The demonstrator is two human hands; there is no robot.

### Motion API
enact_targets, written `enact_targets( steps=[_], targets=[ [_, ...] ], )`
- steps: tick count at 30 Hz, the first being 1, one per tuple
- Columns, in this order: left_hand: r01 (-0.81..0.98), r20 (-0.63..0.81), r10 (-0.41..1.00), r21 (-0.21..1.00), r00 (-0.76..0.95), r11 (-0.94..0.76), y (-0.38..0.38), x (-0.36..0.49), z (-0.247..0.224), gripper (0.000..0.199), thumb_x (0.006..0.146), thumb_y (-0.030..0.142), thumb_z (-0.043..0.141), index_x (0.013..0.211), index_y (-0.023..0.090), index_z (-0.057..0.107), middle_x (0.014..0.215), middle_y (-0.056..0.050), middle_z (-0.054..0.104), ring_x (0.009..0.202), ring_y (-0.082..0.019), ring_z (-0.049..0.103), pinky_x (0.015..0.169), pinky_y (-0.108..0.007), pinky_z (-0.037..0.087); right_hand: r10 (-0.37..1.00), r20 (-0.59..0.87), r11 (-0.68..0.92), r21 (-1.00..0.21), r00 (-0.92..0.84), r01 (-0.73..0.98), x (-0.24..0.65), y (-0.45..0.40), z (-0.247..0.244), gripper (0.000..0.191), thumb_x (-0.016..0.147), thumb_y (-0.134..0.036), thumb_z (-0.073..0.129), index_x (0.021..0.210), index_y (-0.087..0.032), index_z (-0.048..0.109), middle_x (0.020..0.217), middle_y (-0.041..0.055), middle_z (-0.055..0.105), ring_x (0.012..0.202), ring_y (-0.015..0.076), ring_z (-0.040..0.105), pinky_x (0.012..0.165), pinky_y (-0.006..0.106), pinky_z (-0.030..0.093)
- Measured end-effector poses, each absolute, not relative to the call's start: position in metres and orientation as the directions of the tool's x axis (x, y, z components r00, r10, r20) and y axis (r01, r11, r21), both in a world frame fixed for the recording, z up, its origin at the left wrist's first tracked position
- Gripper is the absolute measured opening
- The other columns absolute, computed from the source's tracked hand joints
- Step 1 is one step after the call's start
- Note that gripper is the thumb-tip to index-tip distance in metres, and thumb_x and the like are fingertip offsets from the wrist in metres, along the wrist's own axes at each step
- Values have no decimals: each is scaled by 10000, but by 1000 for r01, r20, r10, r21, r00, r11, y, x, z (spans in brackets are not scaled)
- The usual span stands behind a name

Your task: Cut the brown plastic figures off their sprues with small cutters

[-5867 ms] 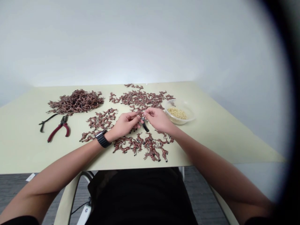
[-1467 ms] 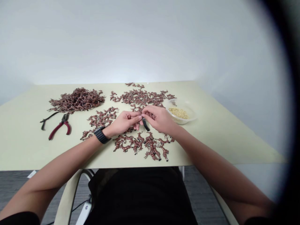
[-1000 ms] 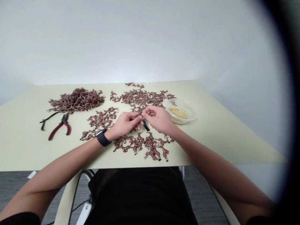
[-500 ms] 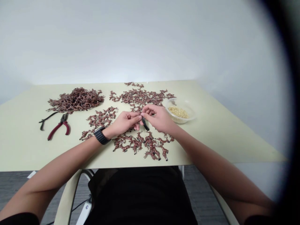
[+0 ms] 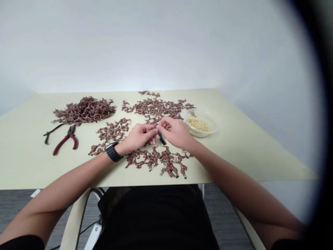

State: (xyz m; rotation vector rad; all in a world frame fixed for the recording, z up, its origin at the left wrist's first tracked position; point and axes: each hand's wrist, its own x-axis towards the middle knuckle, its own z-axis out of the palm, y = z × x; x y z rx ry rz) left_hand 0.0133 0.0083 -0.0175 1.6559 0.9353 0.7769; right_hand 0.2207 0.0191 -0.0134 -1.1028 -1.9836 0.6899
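Observation:
My left hand [image 5: 138,136] and my right hand [image 5: 175,132] meet above the middle of the table, fingertips almost touching. My left fingers pinch a tiny piece [image 5: 157,130], mostly hidden and too small to name. My right fingers hold a small black tool [image 5: 161,138], its dark end sticking out below them. Under and around both hands lie spread groups of small brown animal-shaped figures with black tips [image 5: 156,161], which look like horses. Another group [image 5: 112,132] lies beside my left hand.
A heap of brown figures [image 5: 84,111] and red-handled pliers [image 5: 66,140] lie at the left, with a black-handled tool [image 5: 53,131] beside them. A transparent bowl [image 5: 201,123] holds yellowish grains at the right. A further spread [image 5: 156,107] lies behind my hands.
My hands stay together in nearly the same place, with only slight finger shifts. The view has tilted a little, and the table sits slightly differently in the frame.

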Motion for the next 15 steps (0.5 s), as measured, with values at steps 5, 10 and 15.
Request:
enact_targets(
  steps=[5,10,15],
  targets=[
    [267,76,884,938,461,-220,7,15,-19,415,1028,504,588,923,128,730,750,-75,751,661,-144,682,671,-242,546,899,290,414,-805,-327,424,219,20,-14,99,920,-281,650,858,-209,678,788,39,726,684,167,630,608,298,480],
    [481,275,860,736,430,-476,6,14,-23,365,1054,417,534,993,136,759,732,-30,740,598,-128,628,611,-232,472,947,34,119,-961,-321,250,218,24,-20,170,938,-354,655,849,-209,645,651,5,611,457,115,481,432,277,364],
    [454,248,863,767,441,-453,7,13,-19,368,1048,425,555,974,133,767,735,-40,745,602,-127,641,617,-233,491,923,31,124,-967,-384,222,221,26,-20,184,960,-380,644,884,-213,635,687,-4,593,490,116,472,463,284,366]
  ],
)
